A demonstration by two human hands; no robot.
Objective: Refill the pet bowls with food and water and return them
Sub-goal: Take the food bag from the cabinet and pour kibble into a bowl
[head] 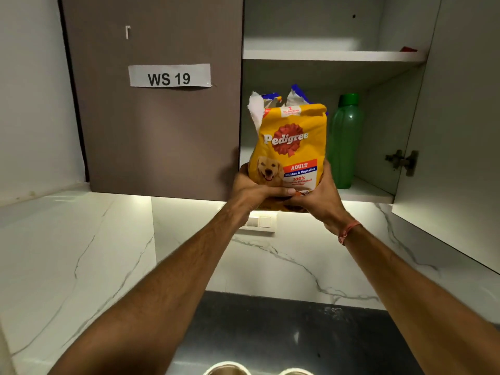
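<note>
Head view, frame centre: dog food bag (290,147), torn top upward so nothing spills, at the open cupboard's lower shelf (365,194). Left hand (254,190) and right hand (320,197) wrap closed fingers round its base. Bowls (230,369) bottom edge.

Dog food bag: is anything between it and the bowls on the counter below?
Nothing visible. Both hands, left and right, hold the dog food bag at the open cabinet's front edge. The green bottle stands behind and beside it. The bowls' rims show at the frame's bottom edge; only the forearms cross the gap.
</note>
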